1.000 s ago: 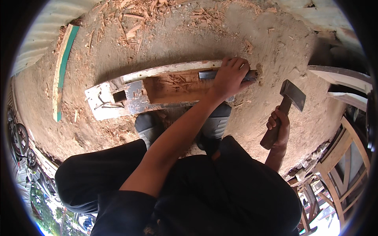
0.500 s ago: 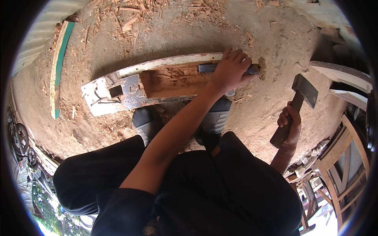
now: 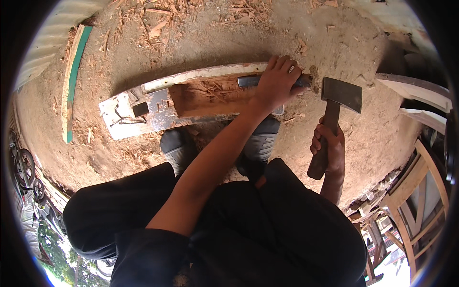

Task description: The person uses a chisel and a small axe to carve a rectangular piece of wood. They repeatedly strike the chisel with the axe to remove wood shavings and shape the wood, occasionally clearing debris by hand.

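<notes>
A long wooden piece point(image 3: 161, 111) with chipped white and grey paint lies across the ground in front of my feet. It has a long hollow cut into it, with splinters inside, and a small square hole. My left hand point(image 3: 277, 82) is closed around a chisel point(image 3: 247, 81), whose flat metal blade points left along the hollow's far side. Its butt end sticks out right of my fingers. In my right hand point(image 3: 333, 143) is a hatchet point(image 3: 342, 94), gripped by its dark handle. The hatchet's broad head is raised just right of the chisel's butt, apart from it.
My feet in dark socks and sandals point(image 3: 260, 143) are close to the wood's near side. A green-edged wooden strip point(image 3: 70, 88) lies at left. Wood chips point(image 3: 155, 28) litter the far ground. Wooden frames point(image 3: 416, 191) stand at right, and a bicycle wheel point(image 3: 26, 167) shows far left.
My right hand has swung the hatchet left, bringing its head closer to the chisel's butt. My left hand and the chisel have shifted slightly left.
</notes>
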Motion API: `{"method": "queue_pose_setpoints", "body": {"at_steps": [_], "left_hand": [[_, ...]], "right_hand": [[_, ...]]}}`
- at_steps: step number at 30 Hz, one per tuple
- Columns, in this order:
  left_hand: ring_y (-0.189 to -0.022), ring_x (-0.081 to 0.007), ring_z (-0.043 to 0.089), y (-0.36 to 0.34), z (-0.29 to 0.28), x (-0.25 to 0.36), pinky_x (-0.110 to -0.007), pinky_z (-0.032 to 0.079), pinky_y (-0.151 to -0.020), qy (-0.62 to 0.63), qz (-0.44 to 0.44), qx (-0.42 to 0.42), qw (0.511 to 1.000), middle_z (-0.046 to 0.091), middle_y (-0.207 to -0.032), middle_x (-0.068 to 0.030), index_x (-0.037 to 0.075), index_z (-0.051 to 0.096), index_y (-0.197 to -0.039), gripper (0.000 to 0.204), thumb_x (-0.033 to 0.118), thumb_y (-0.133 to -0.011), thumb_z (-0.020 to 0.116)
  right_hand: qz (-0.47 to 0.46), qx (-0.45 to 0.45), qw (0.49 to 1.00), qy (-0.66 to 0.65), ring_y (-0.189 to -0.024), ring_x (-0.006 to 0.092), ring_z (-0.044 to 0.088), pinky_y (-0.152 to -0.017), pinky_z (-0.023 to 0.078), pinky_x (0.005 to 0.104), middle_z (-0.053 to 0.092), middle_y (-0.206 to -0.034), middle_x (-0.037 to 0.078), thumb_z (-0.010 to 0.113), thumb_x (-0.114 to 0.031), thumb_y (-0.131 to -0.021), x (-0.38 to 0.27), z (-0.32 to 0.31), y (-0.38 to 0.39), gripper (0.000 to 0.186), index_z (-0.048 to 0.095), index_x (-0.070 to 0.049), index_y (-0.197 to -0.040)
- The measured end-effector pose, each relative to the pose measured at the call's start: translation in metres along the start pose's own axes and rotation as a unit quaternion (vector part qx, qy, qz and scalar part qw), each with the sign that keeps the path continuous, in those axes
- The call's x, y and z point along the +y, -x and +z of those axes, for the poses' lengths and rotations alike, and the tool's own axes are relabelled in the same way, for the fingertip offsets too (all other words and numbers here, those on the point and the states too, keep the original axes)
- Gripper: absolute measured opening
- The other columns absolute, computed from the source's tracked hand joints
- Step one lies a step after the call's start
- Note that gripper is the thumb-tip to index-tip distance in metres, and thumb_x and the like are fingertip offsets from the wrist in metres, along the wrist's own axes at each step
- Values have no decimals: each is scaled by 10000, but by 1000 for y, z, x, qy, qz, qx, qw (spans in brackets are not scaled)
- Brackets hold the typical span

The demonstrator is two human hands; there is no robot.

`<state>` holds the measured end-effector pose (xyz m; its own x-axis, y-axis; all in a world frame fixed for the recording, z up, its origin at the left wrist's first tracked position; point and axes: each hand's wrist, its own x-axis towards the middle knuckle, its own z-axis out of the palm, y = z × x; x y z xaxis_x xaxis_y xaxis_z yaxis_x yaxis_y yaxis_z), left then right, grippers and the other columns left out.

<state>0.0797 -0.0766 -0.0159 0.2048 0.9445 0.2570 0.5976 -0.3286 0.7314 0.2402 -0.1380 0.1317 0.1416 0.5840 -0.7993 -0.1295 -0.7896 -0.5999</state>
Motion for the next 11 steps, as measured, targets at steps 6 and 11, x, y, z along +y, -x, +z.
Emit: {"method": "queue_pose_setpoints", "body": {"at_steps": [6, 11], "left_hand": [[-1105, -319, 510, -1, 0, 1, -458, 368, -997, 8, 15, 5, 1000, 570, -1100, -125, 29, 613, -975, 449, 410, -767, 729], [-1178, -317, 491, 1, 0, -1, -450, 346, -1040, 0, 5, -16, 1000, 568, -1174, -133, 39, 630, -1040, 472, 413, -768, 727]], "right_hand": [[-75, 46, 994, -59, -515, 120, 476, -447, 414, 274, 485, -718, 38, 586, -112, -857, -17, -18, -9, 238, 489, -37, -1061], [27, -43, 998, 32, -479, 125, 485, -432, 432, 266, 494, -699, 46, 628, -110, -816, -5, -1, -2, 319, 492, -45, -1096]]}}
